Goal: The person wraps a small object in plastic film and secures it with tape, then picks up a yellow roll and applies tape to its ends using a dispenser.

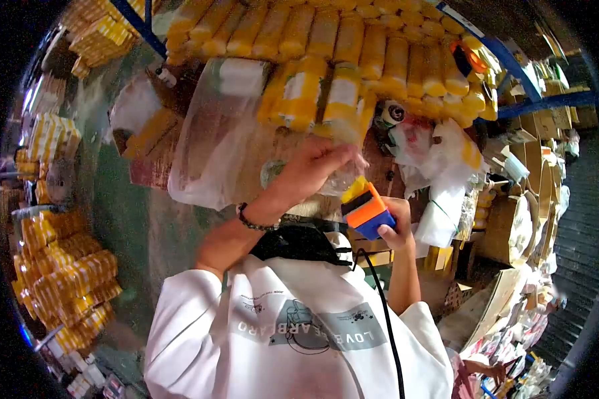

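My right hand (399,223) is closed round an orange and blue tape dispenser (367,214) with a yellow tip. Just up and left of it, my left hand (329,159) has its fingers pinched together on clear plastic (345,181); whether this is tape or part of a bag is hard to make out. A dark bead bracelet circles my left wrist. Beyond my left hand, yellow packs with white labels (343,96) lie on the work table. A large clear plastic bag (209,146) is spread on the table at the left.
Rows of yellow packs (326,36) are stacked at the back of the table. Blue metal posts (519,70) frame it. Crumpled plastic bags (439,153) and cardboard boxes (529,179) crowd the right side. More yellow packs (73,272) stand on the floor at left.
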`<state>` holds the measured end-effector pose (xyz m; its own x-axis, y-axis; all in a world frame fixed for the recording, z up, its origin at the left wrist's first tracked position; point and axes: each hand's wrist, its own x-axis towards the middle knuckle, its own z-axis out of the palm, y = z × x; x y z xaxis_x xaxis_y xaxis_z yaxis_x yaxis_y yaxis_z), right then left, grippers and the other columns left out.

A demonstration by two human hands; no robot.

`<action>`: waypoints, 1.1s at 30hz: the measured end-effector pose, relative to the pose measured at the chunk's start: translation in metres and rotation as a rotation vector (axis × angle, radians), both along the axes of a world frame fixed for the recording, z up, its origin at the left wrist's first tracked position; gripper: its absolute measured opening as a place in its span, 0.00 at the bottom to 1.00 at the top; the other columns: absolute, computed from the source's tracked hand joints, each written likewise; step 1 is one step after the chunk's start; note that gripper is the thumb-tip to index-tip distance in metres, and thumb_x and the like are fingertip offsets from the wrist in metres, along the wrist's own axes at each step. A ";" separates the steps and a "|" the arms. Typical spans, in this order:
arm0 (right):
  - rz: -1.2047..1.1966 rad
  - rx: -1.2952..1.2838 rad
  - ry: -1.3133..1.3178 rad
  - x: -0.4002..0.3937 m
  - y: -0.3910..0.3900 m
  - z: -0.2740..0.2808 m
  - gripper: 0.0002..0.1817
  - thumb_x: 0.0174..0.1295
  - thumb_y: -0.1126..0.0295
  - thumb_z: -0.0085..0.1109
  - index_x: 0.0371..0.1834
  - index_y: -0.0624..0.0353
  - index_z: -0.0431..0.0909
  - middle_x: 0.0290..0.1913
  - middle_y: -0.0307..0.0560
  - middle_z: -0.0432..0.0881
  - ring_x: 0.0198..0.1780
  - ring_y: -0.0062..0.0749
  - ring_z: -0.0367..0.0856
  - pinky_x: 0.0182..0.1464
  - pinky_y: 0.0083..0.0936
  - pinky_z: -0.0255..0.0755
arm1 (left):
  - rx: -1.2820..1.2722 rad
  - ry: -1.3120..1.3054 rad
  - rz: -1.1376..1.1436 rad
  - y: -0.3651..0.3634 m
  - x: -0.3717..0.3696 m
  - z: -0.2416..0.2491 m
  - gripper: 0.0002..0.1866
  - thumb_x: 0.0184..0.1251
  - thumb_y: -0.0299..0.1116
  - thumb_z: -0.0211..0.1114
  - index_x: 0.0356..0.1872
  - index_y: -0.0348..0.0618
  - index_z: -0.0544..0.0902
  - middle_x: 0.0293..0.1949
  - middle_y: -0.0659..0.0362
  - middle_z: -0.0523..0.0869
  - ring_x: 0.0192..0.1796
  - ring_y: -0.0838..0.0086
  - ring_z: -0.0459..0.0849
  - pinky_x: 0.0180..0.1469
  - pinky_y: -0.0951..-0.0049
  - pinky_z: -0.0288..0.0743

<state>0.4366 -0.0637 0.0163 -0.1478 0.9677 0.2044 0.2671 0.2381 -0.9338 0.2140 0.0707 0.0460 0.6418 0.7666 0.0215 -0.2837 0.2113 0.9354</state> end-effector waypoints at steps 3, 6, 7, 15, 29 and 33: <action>-0.304 0.273 0.097 0.001 -0.032 -0.018 0.38 0.61 0.38 0.62 0.59 0.63 0.77 0.43 0.49 0.85 0.45 0.42 0.84 0.49 0.38 0.77 | -0.219 -0.149 0.334 0.010 -0.002 0.005 0.16 0.76 0.39 0.60 0.43 0.34 0.87 0.37 0.58 0.90 0.38 0.77 0.87 0.42 0.76 0.80; -0.406 0.164 0.684 0.022 -0.079 -0.057 0.47 0.61 0.51 0.68 0.75 0.65 0.55 0.64 0.58 0.72 0.64 0.50 0.75 0.54 0.45 0.79 | -0.119 -0.091 0.493 0.040 -0.030 0.011 0.12 0.75 0.34 0.62 0.47 0.35 0.86 0.38 0.57 0.90 0.36 0.76 0.88 0.38 0.76 0.82; -0.393 0.068 0.740 0.029 -0.081 -0.049 0.47 0.61 0.50 0.68 0.74 0.66 0.56 0.59 0.58 0.76 0.56 0.47 0.81 0.44 0.41 0.83 | -0.108 -0.086 0.493 0.041 -0.032 0.020 0.12 0.75 0.34 0.62 0.47 0.35 0.86 0.38 0.57 0.90 0.36 0.76 0.88 0.38 0.76 0.82; -0.619 -0.444 -0.714 0.015 -0.020 -0.107 0.27 0.67 0.51 0.61 0.57 0.63 0.75 0.34 0.62 0.84 0.36 0.56 0.85 0.40 0.43 0.76 | -0.062 0.162 0.530 0.038 -0.071 -0.027 0.09 0.71 0.26 0.66 0.46 0.33 0.85 0.36 0.58 0.89 0.35 0.78 0.86 0.34 0.79 0.77; -0.604 -0.416 -0.813 -0.017 -0.032 -0.241 0.21 0.64 0.57 0.63 0.45 0.67 0.76 0.40 0.64 0.82 0.46 0.64 0.80 0.49 0.51 0.74 | -0.135 0.520 0.625 -0.029 -0.171 -0.096 0.08 0.66 0.31 0.71 0.36 0.35 0.86 0.30 0.63 0.85 0.34 0.81 0.79 0.36 0.77 0.72; -0.515 -0.628 -0.799 -0.040 0.015 -0.146 0.19 0.67 0.62 0.59 0.55 0.64 0.79 0.48 0.57 0.85 0.52 0.49 0.82 0.57 0.37 0.73 | 0.047 0.623 0.393 -0.036 -0.178 -0.127 0.09 0.64 0.33 0.72 0.36 0.36 0.88 0.35 0.56 0.87 0.40 0.72 0.84 0.46 0.74 0.76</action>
<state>0.3964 -0.0489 -0.1300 0.4265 0.8492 -0.3113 0.7698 -0.5215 -0.3680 0.0359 0.0352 -0.0809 0.2238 0.9497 -0.2192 0.2570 0.1594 0.9532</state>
